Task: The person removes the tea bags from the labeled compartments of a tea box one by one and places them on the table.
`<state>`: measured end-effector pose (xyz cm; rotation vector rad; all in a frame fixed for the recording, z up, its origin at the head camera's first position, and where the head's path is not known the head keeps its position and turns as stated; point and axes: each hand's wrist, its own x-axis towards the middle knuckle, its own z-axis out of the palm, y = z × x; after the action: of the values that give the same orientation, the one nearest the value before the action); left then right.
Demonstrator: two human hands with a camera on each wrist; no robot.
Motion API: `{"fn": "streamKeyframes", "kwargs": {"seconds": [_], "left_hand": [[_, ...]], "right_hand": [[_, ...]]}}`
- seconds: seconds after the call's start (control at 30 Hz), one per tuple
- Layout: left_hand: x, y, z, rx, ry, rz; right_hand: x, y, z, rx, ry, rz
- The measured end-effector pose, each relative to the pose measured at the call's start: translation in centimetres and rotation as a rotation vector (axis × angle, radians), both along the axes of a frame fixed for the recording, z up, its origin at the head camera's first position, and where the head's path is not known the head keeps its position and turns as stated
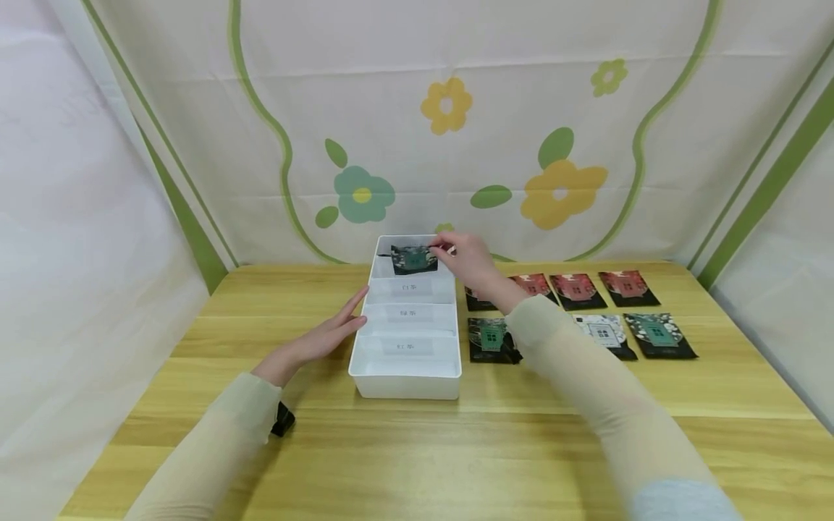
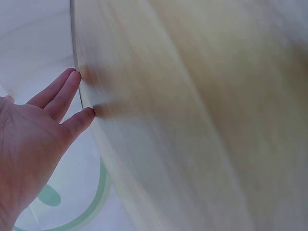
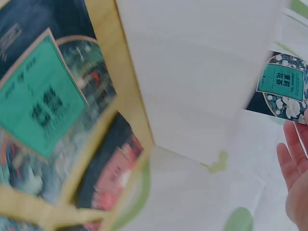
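Observation:
A white divided box (image 1: pixel 409 387) stands lengthwise on the table, with printed paper labels in its compartments. Over its far compartment, my right hand (image 1: pixel 465 259) pinches a dark jasmine tea sachet (image 1: pixel 410 260) by its right end. The sachet's green label shows in the right wrist view, where the fingers of my right hand (image 3: pixel 294 154) are at its edge. Fingers extended, my left hand (image 1: pixel 322 339) touches the box's left side. In the left wrist view the straight fingertips of my left hand (image 2: pixel 36 139) meet the edge of a blurred surface.
Right of the box, red-labelled sachets (image 1: pixel 576 291) lie in a back row. The front row has a green-labelled sachet (image 1: pixel 490 340), a white one (image 1: pixel 606 334) and another green one (image 1: pixel 659 334). A black object (image 1: pixel 283 420) is partly hidden by my left sleeve. A flowered curtain (image 1: pixel 404 108) hangs behind.

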<state>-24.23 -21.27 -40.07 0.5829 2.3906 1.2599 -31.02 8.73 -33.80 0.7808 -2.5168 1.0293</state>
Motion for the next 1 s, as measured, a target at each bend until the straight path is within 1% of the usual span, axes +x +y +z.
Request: {"fn": "streamKeyframes", "kwargs": {"seconds": [0.23, 0.37, 0.47, 0.67, 0.77, 0.9, 1.0], "left_hand": [[0.0, -0.1, 0.0, 0.007, 0.007, 0.0], [-0.1, -0.2, -0.1, 0.013, 0.013, -0.002], [-0.1, -0.3, -0.2, 0.02, 0.014, -0.007], [0.0, -0.3, -0.1, 0.022, 0.009, -0.011], [0.1, -0.3, 0.0, 0.025, 0.006, -0.008], [0.1, -0.3, 0.0, 0.034, -0.001, -0.005], [0.1, -0.4, -0.1, 0.029, -0.006, -0.003]], "right_hand": [[1.5, 1.8, 2.1, -0.03, 0.15, 0.01], [2.6, 3.2, 3.2, -0.054, 0.189, 0.021], [3.6, 4.3, 3.7, -0.066, 0.203, 0.022], [5.8, 7.0, 3.8, -0.075, 0.191, 0.016], [6.9, 8.4, 3.6, -0.061, 0.162, -0.005], [8.4, 10.3, 2.9, -0.028, 0.133, -0.034], [9.3, 11.5, 2.3, 0.003, 0.144, -0.036]]}}
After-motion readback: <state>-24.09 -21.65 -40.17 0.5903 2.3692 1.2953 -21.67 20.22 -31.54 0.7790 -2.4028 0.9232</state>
